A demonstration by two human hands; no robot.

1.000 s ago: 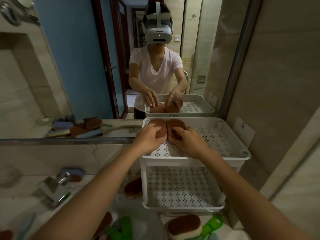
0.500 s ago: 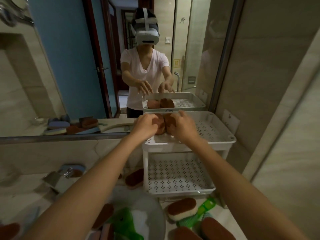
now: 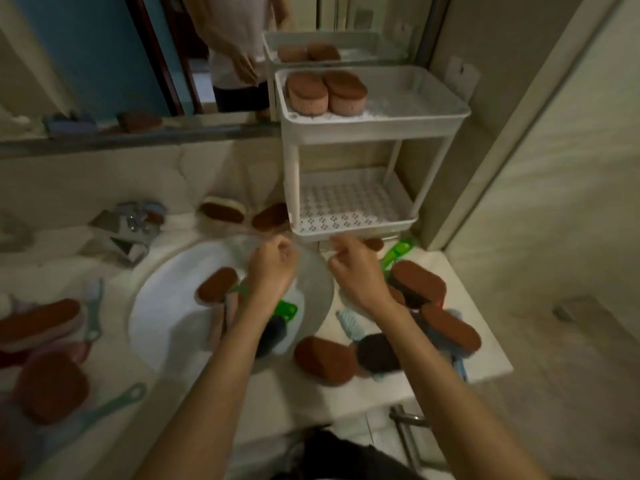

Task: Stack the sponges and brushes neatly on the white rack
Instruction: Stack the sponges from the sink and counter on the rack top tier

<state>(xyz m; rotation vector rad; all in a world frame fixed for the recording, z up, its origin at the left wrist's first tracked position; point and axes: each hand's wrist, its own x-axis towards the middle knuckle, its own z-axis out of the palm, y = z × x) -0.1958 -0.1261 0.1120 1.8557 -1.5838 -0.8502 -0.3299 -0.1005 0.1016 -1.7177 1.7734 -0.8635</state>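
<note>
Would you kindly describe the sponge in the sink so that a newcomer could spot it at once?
Start at the round white sink basin set in the counter. Inside it, just left of the left hand, lies an oval sponge with a brown top. The other brown sponges lie on the counter or on the white rack; this one rests in the bowl.

White rack (image 3: 374, 131) on counter (image 3: 485, 358); 2 sponges (image 3: 307, 89) side by side, top tier.
</note>
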